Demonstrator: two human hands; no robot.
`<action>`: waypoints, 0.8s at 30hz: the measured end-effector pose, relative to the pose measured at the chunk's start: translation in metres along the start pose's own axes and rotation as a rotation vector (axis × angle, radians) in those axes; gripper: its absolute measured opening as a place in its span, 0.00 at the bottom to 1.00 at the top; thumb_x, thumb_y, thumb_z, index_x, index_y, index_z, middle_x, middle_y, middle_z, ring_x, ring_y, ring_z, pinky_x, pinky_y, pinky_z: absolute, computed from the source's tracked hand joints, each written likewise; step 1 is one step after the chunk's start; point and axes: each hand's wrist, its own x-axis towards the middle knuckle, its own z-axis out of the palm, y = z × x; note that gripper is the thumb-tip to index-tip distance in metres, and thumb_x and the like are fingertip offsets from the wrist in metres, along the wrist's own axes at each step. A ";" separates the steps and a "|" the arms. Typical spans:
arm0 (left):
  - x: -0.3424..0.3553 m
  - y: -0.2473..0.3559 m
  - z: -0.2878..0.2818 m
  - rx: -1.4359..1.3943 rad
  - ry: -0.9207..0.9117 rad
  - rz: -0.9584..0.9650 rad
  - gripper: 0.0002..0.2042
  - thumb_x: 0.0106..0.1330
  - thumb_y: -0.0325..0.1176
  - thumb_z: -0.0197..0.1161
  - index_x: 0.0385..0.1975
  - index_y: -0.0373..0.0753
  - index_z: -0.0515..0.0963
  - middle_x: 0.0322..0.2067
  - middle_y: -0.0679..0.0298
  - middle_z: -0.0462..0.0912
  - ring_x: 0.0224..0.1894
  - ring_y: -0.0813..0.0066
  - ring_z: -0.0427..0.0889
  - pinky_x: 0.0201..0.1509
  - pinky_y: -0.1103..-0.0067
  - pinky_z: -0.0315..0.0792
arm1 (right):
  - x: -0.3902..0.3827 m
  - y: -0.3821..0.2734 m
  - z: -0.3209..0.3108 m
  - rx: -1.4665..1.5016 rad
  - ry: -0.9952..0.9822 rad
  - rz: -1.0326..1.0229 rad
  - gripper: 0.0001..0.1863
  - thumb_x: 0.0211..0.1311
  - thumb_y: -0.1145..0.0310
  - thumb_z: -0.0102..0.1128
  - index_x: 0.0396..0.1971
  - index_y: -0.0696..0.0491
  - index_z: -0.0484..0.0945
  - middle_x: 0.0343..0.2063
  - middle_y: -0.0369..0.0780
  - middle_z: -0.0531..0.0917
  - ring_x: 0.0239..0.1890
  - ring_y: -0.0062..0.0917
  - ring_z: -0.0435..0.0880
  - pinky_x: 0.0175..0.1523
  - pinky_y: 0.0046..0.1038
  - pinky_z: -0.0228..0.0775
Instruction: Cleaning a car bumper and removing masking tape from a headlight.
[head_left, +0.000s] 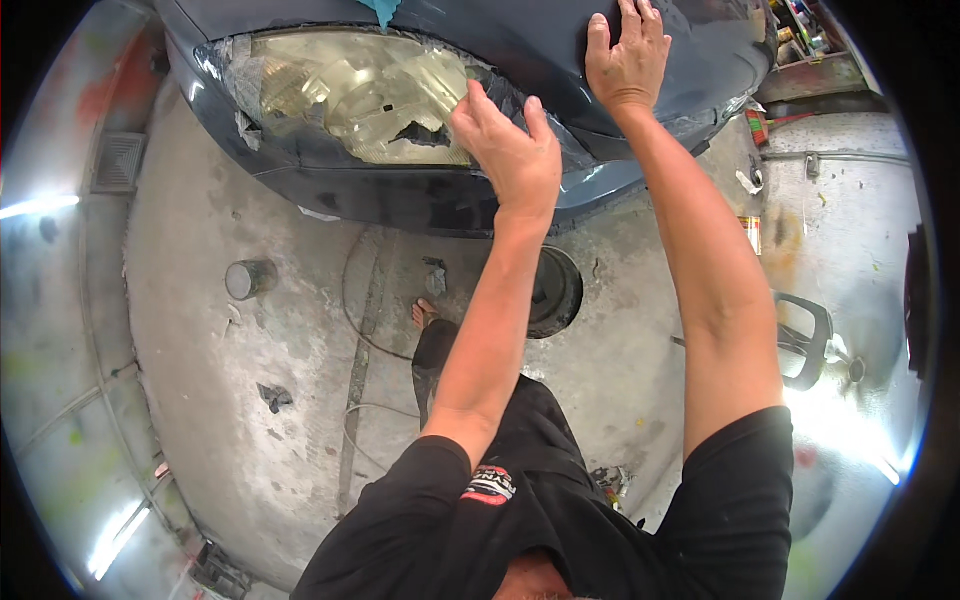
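In front of me is the dark grey front of a car [400,195]. Its yellowed headlight [345,90] has a jagged dark patch low on the lens and tape with torn film round its edges. My left hand [510,155] is at the headlight's right end, thumb and fingers apart, nothing seen in it; whether the fingertips touch is unclear. My right hand [630,60] lies flat on the dark body panel farther right, fingers stretched out and their tips near the upper picture edge. A teal scrap [382,10] shows above the headlight.
Below the bumper, a black bucket [556,290] stands partly behind my left forearm. On the concrete floor are a can [250,280], a thin hose [346,280] and a crumpled dark scrap [274,397]. A shelf with small items [810,40] is at the far right.
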 end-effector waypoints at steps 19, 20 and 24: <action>-0.013 -0.023 0.014 0.103 0.072 0.112 0.20 0.54 0.25 0.68 0.48 0.31 0.75 0.38 0.55 0.78 0.43 0.56 0.76 0.48 0.66 0.70 | -0.002 0.004 0.007 -0.021 0.071 -0.026 0.28 0.65 0.58 0.50 0.59 0.60 0.69 0.61 0.54 0.68 0.65 0.47 0.64 0.69 0.45 0.51; -0.014 -0.024 0.016 0.077 0.079 0.097 0.19 0.54 0.26 0.68 0.47 0.31 0.75 0.37 0.55 0.79 0.43 0.57 0.76 0.48 0.65 0.70 | -0.002 0.005 0.007 -0.017 0.075 -0.028 0.28 0.64 0.58 0.50 0.59 0.60 0.70 0.61 0.54 0.69 0.64 0.47 0.65 0.68 0.45 0.52; -0.006 -0.031 0.026 0.093 0.070 0.092 0.14 0.53 0.27 0.68 0.39 0.31 0.78 0.32 0.58 0.81 0.41 0.58 0.77 0.47 0.66 0.70 | -0.003 0.008 0.009 0.002 0.084 -0.030 0.28 0.64 0.57 0.51 0.59 0.60 0.70 0.60 0.54 0.69 0.63 0.48 0.65 0.67 0.46 0.53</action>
